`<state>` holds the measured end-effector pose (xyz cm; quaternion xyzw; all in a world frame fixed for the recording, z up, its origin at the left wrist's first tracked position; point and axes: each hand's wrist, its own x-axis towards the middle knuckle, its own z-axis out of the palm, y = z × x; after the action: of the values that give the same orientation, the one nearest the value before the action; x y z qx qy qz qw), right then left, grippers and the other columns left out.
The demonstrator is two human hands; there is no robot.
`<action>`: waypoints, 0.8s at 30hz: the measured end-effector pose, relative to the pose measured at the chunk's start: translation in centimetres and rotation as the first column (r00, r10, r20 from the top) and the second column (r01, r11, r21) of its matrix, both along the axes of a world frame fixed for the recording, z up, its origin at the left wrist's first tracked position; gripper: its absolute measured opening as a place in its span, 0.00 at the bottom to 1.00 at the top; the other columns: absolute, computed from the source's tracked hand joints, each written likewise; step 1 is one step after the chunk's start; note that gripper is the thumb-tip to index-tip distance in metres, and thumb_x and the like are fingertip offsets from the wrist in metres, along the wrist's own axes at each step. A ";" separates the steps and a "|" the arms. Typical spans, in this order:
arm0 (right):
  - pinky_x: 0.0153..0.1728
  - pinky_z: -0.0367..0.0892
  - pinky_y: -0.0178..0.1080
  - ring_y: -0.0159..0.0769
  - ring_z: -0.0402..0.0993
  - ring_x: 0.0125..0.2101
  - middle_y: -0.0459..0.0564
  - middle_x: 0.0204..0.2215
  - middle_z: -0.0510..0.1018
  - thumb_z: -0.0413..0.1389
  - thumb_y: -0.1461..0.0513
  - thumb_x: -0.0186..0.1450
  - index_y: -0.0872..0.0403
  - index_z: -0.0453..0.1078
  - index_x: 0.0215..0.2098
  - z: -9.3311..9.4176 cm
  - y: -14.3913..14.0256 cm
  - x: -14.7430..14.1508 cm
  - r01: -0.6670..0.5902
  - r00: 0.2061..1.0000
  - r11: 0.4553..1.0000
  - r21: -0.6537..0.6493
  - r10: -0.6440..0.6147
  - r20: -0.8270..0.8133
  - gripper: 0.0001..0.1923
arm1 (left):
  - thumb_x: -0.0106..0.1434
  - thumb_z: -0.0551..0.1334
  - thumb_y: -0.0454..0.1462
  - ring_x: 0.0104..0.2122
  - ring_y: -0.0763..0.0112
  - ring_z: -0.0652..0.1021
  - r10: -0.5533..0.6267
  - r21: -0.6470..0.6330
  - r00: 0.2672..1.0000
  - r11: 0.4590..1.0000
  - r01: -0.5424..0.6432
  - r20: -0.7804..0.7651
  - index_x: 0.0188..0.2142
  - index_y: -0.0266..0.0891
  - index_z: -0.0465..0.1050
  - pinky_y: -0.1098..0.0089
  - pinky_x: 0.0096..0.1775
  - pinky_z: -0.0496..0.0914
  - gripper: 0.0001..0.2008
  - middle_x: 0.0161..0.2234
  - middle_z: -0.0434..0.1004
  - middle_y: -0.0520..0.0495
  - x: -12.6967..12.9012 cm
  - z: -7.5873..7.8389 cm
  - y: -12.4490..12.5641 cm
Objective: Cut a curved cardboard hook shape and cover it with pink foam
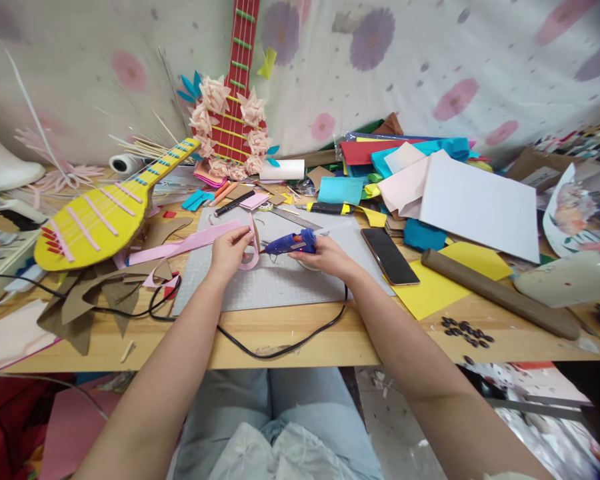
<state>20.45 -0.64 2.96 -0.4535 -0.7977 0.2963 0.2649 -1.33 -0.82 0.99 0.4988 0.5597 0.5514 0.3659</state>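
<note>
My right hand (pixel 325 257) grips a blue glue gun (pixel 293 243), its nozzle pointing left at a small piece of brown card and pink foam (pixel 253 250) that my left hand (pixel 229 252) pinches upright. A long pink foam strip (pixel 180 245) trails left from that piece. Both hands work over a grey cutting mat (pixel 275 283) on the wooden table (pixel 280 330). The gun's black cord (pixel 280 347) loops along the table's front edge.
A yellow cardboard guitar (pixel 95 220) lies at left and a red one (pixel 235 100) leans on the back wall. A phone (pixel 390 257), a brown roll (pixel 500 293), yellow sheets (pixel 430 290), black beads (pixel 467 331) and stacked coloured paper (pixel 430 180) sit at right. Brown card scraps (pixel 95 293) lie at left.
</note>
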 end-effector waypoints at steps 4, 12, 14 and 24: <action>0.32 0.62 0.34 0.32 0.68 0.28 0.47 0.28 0.75 0.54 0.49 0.55 0.54 0.72 0.38 -0.2 0.2 0.0 -0.005 1.000 1.000 0.005 0.005 -0.026 0.21 | 0.49 0.63 0.41 0.28 0.68 0.76 0.000 -0.001 1.000 1.000 0.000 -0.002 0.38 0.35 0.76 0.78 0.17 0.63 0.17 0.31 0.78 0.45 0.0 -0.1 0.0; 0.33 0.63 0.35 0.34 0.69 0.30 0.48 0.29 0.76 0.54 0.49 0.55 0.54 0.73 0.36 -0.1 0.3 0.1 0.002 1.000 0.999 0.050 0.000 -0.030 0.19 | 0.48 0.64 0.38 0.25 0.71 0.75 0.001 -0.025 0.999 1.000 0.000 0.041 0.37 0.35 0.77 0.79 0.16 0.64 0.15 0.30 0.78 0.46 0.2 -0.3 0.1; 0.33 0.64 0.35 0.34 0.70 0.30 0.48 0.29 0.76 0.54 0.49 0.56 0.54 0.73 0.37 0.0 0.2 0.1 0.000 0.999 0.999 0.048 0.002 -0.032 0.19 | 0.47 0.64 0.37 0.25 0.71 0.75 -0.003 -0.026 0.999 1.000 0.004 0.034 0.36 0.36 0.77 0.78 0.16 0.64 0.15 0.29 0.78 0.46 0.2 -0.5 0.2; 0.34 0.65 0.36 0.36 0.71 0.31 0.49 0.31 0.77 0.55 0.52 0.56 0.55 0.73 0.37 0.3 0.1 0.3 0.023 0.997 1.000 0.011 -0.022 -0.071 0.17 | 0.48 0.64 0.39 0.25 0.68 0.75 -0.066 -0.071 0.996 0.996 0.062 -0.065 0.37 0.38 0.77 0.71 0.21 0.68 0.15 0.32 0.78 0.45 0.2 -0.5 -0.1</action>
<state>20.79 -0.51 3.26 -0.4503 -0.7844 0.3043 0.2990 -1.09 -0.89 0.52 0.5220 0.5740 0.5026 0.3814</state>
